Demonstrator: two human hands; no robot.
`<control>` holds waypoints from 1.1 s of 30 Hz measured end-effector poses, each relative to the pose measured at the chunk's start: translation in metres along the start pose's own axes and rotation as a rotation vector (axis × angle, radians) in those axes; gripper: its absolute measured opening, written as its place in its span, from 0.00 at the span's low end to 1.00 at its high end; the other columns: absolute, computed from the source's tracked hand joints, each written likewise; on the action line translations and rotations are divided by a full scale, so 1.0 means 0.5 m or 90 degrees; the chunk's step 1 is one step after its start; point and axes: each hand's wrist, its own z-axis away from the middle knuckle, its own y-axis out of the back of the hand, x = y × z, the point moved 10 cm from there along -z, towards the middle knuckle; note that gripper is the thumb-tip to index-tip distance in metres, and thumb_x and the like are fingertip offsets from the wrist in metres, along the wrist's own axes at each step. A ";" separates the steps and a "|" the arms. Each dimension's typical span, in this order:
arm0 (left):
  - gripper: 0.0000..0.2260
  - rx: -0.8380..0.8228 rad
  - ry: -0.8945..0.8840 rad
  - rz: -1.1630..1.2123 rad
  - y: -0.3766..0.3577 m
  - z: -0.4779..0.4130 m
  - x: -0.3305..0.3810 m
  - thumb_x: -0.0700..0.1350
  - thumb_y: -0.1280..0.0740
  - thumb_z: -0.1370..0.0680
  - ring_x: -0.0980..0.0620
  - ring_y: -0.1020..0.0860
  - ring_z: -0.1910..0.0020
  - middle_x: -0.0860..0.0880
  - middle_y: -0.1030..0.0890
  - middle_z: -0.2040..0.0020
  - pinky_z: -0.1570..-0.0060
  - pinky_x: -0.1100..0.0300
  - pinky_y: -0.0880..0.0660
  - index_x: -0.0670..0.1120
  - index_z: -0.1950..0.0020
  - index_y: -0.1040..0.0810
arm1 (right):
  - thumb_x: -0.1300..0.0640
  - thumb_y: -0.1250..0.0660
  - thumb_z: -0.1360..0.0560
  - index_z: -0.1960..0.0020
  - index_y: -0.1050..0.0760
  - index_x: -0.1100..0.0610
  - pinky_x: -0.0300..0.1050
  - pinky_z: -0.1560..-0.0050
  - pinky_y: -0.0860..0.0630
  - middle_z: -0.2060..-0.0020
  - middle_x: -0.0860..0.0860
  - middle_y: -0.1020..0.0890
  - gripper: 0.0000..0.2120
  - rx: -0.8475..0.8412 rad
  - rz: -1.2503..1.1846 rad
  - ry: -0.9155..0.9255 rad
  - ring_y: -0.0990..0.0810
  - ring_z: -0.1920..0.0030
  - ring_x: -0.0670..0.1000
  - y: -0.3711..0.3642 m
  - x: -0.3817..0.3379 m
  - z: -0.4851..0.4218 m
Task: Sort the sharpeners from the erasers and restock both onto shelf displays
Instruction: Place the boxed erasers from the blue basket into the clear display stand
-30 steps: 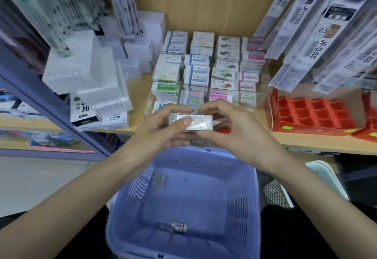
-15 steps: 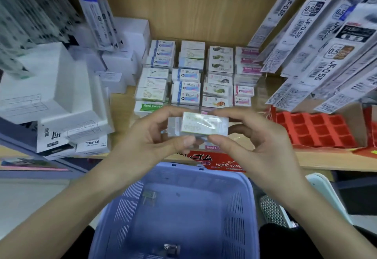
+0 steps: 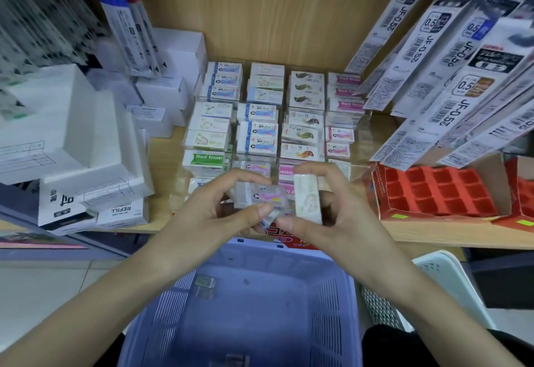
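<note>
L hand (image 3: 215, 210): curled, pinching clear-wrapped pink-print eraser (image 3: 260, 196) | R hand (image 3: 335, 210): gripping upright white rectangular eraser (image 3: 307, 199), just beside | above lilac plastic basket (image 3: 329, 306)

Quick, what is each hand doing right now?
Left hand: pinching a pink-labelled eraser.
Right hand: gripping a pale eraser, stood on end.

Left hand (image 3: 213, 210): above the far rim of the basket (image 3: 164, 314), fingers (image 3: 231, 178) curled, thumb and fingertips pinching a pink-printed eraser (image 3: 261, 196).
Right hand (image 3: 338, 216): just beside it, above the same rim, fingers (image 3: 323, 168) curled round a white eraser (image 3: 307, 202) held upright.
Both forearms: bare, converging over the basket's two sides.
</note>
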 end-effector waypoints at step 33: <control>0.15 0.092 0.009 -0.070 0.151 0.026 0.006 0.47 0.29 0.34 0.52 0.18 0.64 0.47 0.15 0.60 0.59 0.78 0.30 0.51 0.48 0.21 | 0.64 0.26 0.33 0.54 0.22 0.56 0.29 0.71 0.30 0.70 0.45 0.18 0.10 0.209 -0.014 -0.111 0.23 0.72 0.39 0.137 0.043 -0.031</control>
